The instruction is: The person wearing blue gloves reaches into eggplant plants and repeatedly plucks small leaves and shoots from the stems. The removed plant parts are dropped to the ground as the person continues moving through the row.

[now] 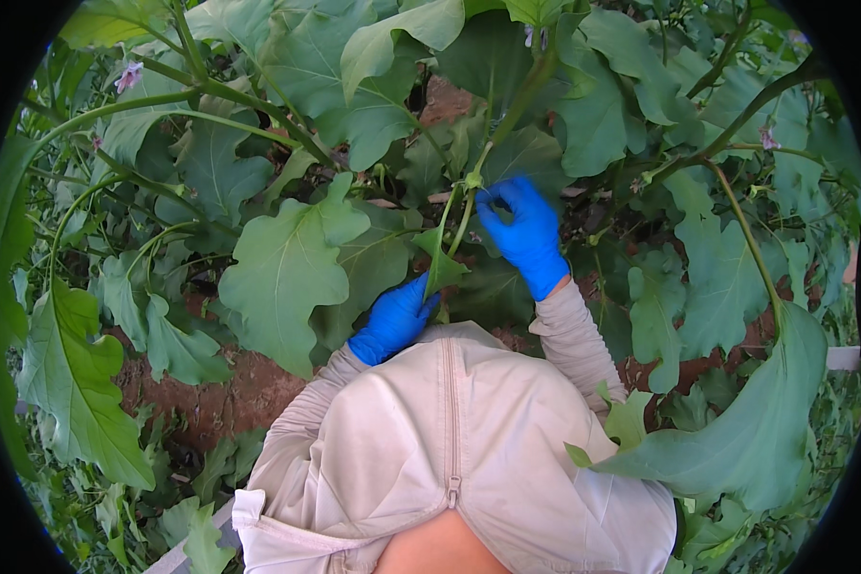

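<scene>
My left hand, in a blue glove, is low in front of my jacket with its fingers closed on a small folded eggplant leaf. That leaf hangs from a light green stem. Higher up and to the right, my right hand, gloved in blue too, curls its thumb and index finger towards each other. Their tips are right beside a green calyx or bud on the stem. Whether anything is pinched between those tips is too small to tell.
Broad eggplant leaves crowd in from the left, and a large leaf overlaps my right side. Thick branches cross above my hands. A pale purple flower hangs at upper left. Reddish soil shows below the foliage.
</scene>
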`<state>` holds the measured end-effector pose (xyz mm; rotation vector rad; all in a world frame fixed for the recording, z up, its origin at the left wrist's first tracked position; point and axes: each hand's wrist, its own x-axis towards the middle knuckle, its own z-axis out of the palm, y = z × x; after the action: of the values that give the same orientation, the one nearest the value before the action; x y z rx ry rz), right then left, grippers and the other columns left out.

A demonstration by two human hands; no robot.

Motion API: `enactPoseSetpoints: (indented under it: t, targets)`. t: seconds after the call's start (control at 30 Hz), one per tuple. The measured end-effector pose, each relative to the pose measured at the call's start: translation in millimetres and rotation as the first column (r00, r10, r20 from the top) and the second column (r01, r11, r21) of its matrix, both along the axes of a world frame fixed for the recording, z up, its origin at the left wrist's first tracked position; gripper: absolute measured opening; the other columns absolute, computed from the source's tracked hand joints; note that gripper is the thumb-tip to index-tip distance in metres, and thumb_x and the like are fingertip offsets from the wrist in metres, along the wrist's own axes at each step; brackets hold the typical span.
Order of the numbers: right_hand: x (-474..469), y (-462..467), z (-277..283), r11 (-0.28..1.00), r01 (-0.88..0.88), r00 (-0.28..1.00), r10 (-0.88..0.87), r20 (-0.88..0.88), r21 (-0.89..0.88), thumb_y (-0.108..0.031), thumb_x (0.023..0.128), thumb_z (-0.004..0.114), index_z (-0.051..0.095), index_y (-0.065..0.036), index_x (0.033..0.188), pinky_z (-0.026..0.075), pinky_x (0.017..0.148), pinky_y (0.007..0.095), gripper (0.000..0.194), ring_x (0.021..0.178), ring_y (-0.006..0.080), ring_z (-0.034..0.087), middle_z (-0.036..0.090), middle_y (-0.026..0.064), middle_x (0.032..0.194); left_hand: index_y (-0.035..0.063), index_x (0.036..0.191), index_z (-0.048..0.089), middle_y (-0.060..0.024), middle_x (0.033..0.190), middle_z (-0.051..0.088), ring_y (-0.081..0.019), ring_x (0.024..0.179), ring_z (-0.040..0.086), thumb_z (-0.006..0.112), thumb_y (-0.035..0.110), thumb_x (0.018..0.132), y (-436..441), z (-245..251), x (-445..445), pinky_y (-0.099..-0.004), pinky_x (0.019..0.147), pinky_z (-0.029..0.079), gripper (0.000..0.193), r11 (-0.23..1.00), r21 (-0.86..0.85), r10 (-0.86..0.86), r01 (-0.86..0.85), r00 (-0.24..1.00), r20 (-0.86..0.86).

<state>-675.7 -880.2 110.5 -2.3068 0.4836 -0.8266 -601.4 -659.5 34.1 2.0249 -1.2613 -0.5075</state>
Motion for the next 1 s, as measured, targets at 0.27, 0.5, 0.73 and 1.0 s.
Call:
enactPoseSetpoints:
  t: [0.27, 0.5, 0.73, 1.0]
  targets:
    - [-10.7, 4.0, 4.2, 0.992, -0.007, 0.989, -0.012, 0.144, 0.127, -0.013, 0.080, 0.067, 0.067, -0.011, 0.096, 0.050, 0.066, 0.0305, 0.016, 0.075, 0.0211, 0.063, 0.062, 0.0067, 0.085, 0.0126, 0.137, 0.045, -0.0143, 0.122, 0.060, -0.0285, 0.107, 0.060, 0.063, 0.021, 0.087, 6.1, 19.4, 10.9, -0.0370, 0.090, 0.048, 0.054, 0.980, 0.078, -0.165, 0.182, 0.969, -0.184]
    - [-20.7, 10.6, 41.8, 0.967, -0.034, 0.965, -0.034, 0.258, 0.254, -0.013, 0.083, 0.068, 0.066, -0.007, 0.102, 0.050, 0.072, 0.0304, 0.019, 0.078, 0.0176, 0.064, 0.064, 0.0088, 0.088, 0.0011, 0.130, 0.051, -0.0094, 0.118, 0.061, -0.0189, 0.112, 0.055, 0.065, 0.019, 0.088, 9.4, 153.1, 85.1, -0.0333, 0.099, 0.041, 0.048, 0.976, -0.218, -0.147, 0.020, 0.800, -0.581]
    - [-6.1, -8.6, 110.0, 0.979, -0.056, 0.918, -0.027, 0.396, 0.197, -0.011, 0.085, 0.064, 0.046, -0.003, 0.129, 0.052, 0.081, 0.0346, 0.049, 0.100, 0.0255, 0.062, 0.060, 0.0169, 0.110, 0.0024, 0.110, 0.062, -0.0060, 0.102, 0.066, -0.0111, 0.087, 0.059, 0.062, 0.018, 0.091, -93.9, 256.5, 51.7, -0.0268, 0.080, 0.048, 0.025, 0.807, -0.588, -0.184, -0.057, 0.922, -0.342]
    - [-2.3, -40.3, 138.5, 0.925, -0.220, 0.799, -0.012, 0.602, 0.310, -0.008, 0.087, 0.060, 0.017, -0.005, 0.149, 0.050, 0.088, 0.0373, 0.075, 0.127, 0.0267, 0.044, 0.033, 0.0149, 0.146, 0.0014, 0.105, 0.061, -0.0052, 0.086, 0.067, -0.0114, 0.072, 0.063, 0.069, 0.025, 0.087, -147.9, 266.5, 58.5, -0.0242, 0.064, 0.050, 0.030, 0.683, -0.719, -0.198, -0.132, 0.914, -0.355]
